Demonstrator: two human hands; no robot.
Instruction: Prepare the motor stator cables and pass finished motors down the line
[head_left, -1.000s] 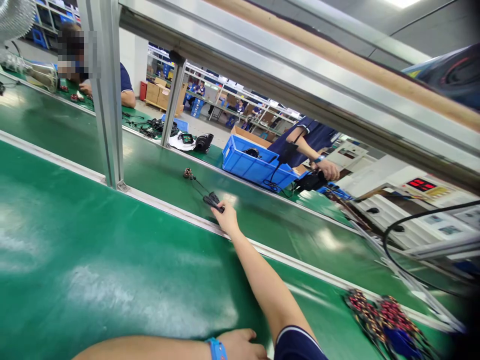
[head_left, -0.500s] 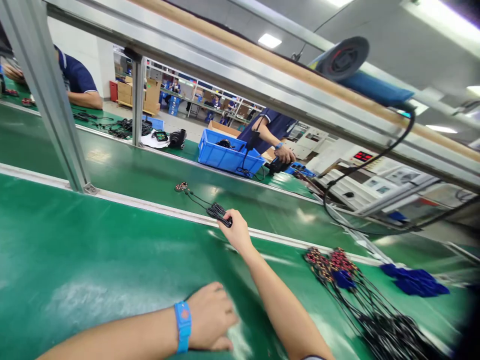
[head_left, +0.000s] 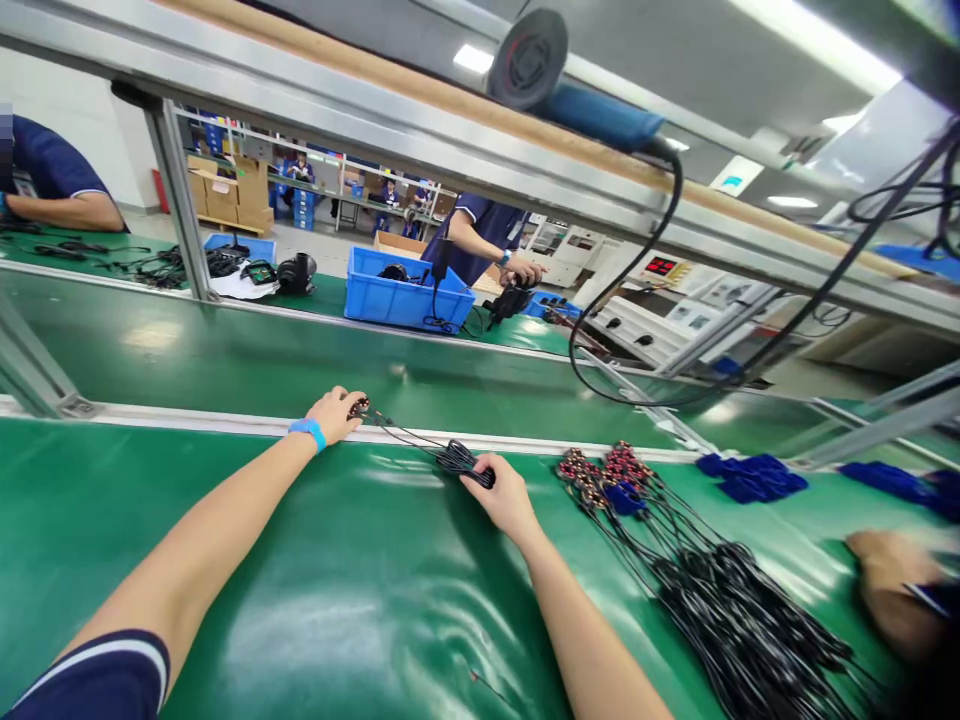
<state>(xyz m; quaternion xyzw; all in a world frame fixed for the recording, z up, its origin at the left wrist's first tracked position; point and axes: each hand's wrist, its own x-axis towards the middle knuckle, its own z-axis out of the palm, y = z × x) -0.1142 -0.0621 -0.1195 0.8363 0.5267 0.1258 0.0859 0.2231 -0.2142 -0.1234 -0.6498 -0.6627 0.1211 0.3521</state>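
A coiled bundle of black cable [head_left: 454, 457] hangs level over the bench's white front rail. My right hand [head_left: 506, 495] is closed around the near end of the coil. Thin leads run left from it to small round copper-coloured ends [head_left: 360, 407]. There my left hand [head_left: 336, 414], with a blue wristband, has its fingers closed on those ends; they are partly hidden under the fingertips. Right of my right hand, a large pile of similar black cables [head_left: 735, 610] lies on the green mat, its red and copper ends pointing away from me.
Blue cloths [head_left: 754, 478] lie behind the pile. Another person's arm [head_left: 892, 580] reaches in at the right edge. Beyond the rail runs a green belt [head_left: 300, 345], with a blue crate [head_left: 405, 298] past it. A metal shelf beam [head_left: 360, 110] crosses above, with a hanging black cord [head_left: 577, 350].
My left hand has gone forward and left from over the mat to the round cable ends. My right hand still holds the coil, now nearer. The view has shifted right.
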